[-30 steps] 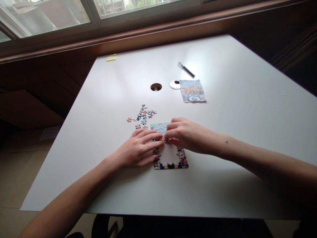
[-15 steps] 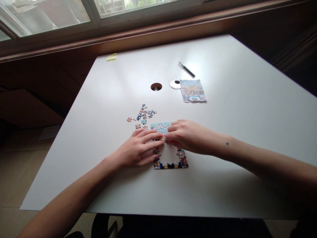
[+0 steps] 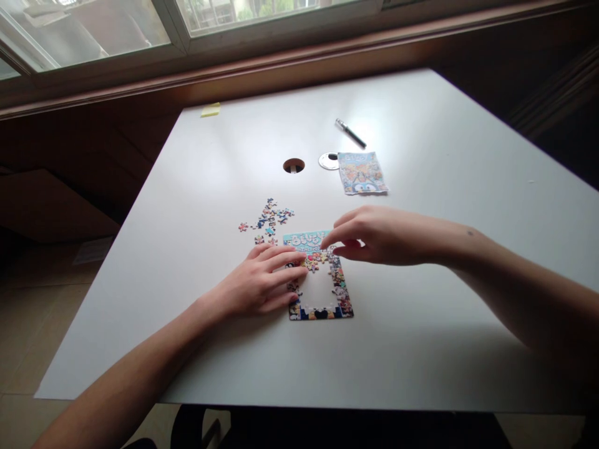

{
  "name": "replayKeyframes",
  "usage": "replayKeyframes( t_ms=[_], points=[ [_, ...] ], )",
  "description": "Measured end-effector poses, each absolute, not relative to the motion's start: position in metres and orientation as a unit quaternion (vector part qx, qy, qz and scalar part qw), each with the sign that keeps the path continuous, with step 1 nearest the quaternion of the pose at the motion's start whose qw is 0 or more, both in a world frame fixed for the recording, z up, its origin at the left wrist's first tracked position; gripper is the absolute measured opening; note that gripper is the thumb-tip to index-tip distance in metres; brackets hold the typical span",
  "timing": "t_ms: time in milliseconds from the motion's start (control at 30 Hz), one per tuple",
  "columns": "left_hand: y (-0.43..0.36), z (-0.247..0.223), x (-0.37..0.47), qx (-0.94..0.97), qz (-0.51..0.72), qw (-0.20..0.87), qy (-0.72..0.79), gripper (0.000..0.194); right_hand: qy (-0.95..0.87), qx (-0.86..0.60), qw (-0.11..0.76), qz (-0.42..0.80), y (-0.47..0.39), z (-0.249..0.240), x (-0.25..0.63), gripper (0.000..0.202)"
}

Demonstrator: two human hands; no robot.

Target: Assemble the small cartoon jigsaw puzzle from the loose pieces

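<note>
A small puzzle (image 3: pixel 345 299) lies on the white table, its border and upper rows filled and its middle bare white. My left hand (image 3: pixel 266 279) rests flat with fingers spread over the puzzle's left edge. Over the upper right part of the puzzle is my right hand (image 3: pixel 358 238), its thumb and index finger apart and nothing visible between them. Several loose puzzle pieces (image 3: pixel 270 218) form a pile beyond my left hand.
A printed picture sheet (image 3: pixel 363 173) partly covers a round silver disc (image 3: pixel 328 161). Behind them lies a black pen (image 3: pixel 350 133). The table (image 3: pixel 210 187) has a round hole (image 3: pixel 294 166) and a yellow sticker (image 3: pixel 210 110) near its far left corner.
My right hand has lifted off the puzzle and moved right and away from me, its fingers parting and uncovering the upper pieces. My left hand has stayed nearly still.
</note>
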State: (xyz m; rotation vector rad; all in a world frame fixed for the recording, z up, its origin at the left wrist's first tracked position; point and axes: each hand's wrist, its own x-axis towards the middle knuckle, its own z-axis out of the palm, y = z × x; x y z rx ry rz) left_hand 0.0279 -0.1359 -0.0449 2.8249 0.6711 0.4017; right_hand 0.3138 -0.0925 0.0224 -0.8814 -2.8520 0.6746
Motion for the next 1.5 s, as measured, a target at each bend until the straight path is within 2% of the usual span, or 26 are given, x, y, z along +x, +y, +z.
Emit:
replayKeyframes(
  t_ms=[200, 433, 600, 700, 800, 867, 1000, 1067, 1333, 1500],
  points=[
    [-0.135, -0.047, 0.027, 0.960, 0.142, 0.094, 0.223, 0.039, -0.930, -0.309, 0.011, 0.196, -0.093, 0.018, 0.318, 0.016],
    [-0.134, -0.047, 0.024, 0.944, 0.177, 0.079, 0.269, 0.045, -0.922, -0.337, 0.055, 0.184, -0.103, 0.009, 0.324, 0.026],
    [-0.127, -0.044, 0.019, 0.911, 0.188, 0.056, 0.362, 0.024, -0.922, -0.300, 0.182, 0.165, -0.117, -0.040, 0.339, 0.024],
    [-0.123, -0.042, 0.014, 0.898, 0.204, 0.044, 0.387, 0.015, -0.918, -0.302, 0.202, 0.158, -0.124, -0.054, 0.345, 0.039],
    [-0.124, -0.040, 0.013, 0.885, 0.216, 0.035, 0.410, 0.014, -0.923, -0.297, 0.190, 0.153, -0.128, -0.053, 0.344, 0.043],
    [-0.128, -0.039, 0.017, 0.894, 0.202, 0.041, 0.398, 0.026, -0.926, -0.295, 0.178, 0.150, -0.129, -0.051, 0.343, 0.046],
    [-0.139, -0.041, 0.029, 0.929, 0.139, 0.066, 0.337, 0.085, -0.930, -0.298, 0.161, 0.146, -0.131, -0.053, 0.342, 0.057],
    [-0.142, -0.042, 0.032, 0.934, 0.122, 0.071, 0.329, 0.100, -0.932, -0.299, 0.150, 0.142, -0.132, -0.054, 0.342, 0.059],
    [-0.142, -0.043, 0.031, 0.936, 0.103, 0.077, 0.328, 0.099, -0.934, -0.302, 0.139, 0.128, -0.133, -0.053, 0.341, 0.058],
    [-0.141, -0.044, 0.030, 0.936, 0.097, 0.086, 0.326, 0.098, -0.932, -0.307, 0.148, 0.124, -0.134, -0.053, 0.340, 0.065]
  ],
)
